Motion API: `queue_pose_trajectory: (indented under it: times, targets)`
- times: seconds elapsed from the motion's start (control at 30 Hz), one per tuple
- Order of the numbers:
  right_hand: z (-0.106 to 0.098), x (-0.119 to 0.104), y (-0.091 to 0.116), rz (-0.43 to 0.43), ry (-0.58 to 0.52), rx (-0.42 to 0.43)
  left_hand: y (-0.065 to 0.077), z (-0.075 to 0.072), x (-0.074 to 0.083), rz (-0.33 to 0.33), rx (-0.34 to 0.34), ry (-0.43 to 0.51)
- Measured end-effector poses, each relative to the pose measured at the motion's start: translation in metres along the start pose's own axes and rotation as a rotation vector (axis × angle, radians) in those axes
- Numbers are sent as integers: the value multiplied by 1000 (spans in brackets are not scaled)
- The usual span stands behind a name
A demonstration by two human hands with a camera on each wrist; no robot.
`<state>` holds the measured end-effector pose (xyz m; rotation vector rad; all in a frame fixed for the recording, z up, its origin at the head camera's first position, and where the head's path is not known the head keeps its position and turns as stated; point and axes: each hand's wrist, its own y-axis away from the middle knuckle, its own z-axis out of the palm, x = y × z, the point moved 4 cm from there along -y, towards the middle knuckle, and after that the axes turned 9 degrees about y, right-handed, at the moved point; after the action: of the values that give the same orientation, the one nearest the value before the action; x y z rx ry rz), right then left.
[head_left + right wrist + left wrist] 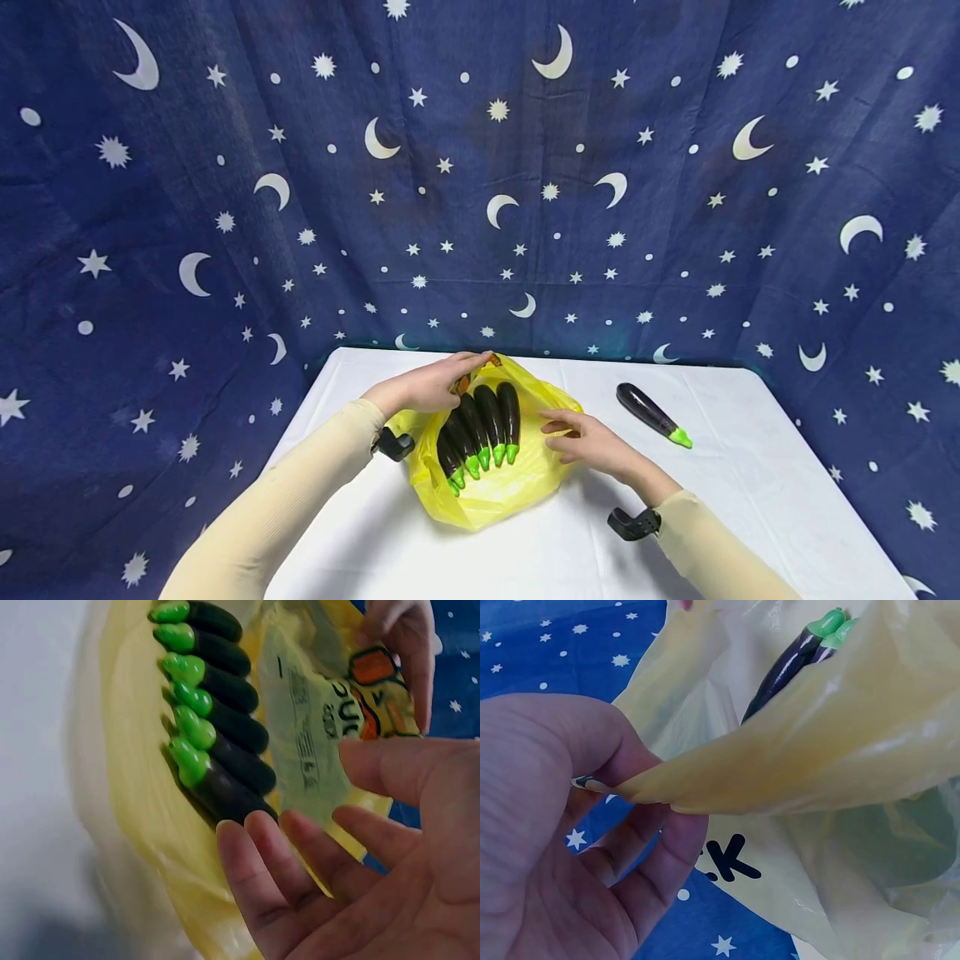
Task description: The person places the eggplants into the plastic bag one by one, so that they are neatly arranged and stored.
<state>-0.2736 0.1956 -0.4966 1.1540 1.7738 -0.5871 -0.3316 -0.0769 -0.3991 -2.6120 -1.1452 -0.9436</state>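
A yellow plastic bag [525, 496] lies on the table with its mouth spread toward me. Inside it, several dark eggplants [491, 417] with bright green stems lie side by side in a row. My left hand [431, 385] pinches the bag's upper left edge between thumb and fingers, and the left wrist view shows the plastic [817, 742] stretched from that pinch. At the bag's right side is my right hand [592, 443], its fingers loosely extended and holding nothing. In the right wrist view its fingertips [259, 825] overlap the nearest eggplant [225, 787].
One more eggplant [648, 410] lies outside the bag, on the right part of the white-covered table [720, 483]. A dark blue cloth [480, 167] with moons and stars hangs behind the table and at its sides. Both wrists wear black cameras.
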Motion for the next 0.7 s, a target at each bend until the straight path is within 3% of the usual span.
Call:
queue_pose_trajectory:
  times: [0.37, 0.7]
  targets:
    - [-30, 9, 17, -36, -1, 20, 1, 0, 2, 8, 9, -5]
    - [-54, 18, 31, -1, 36, 84, 2, 0, 1, 28, 11, 10]
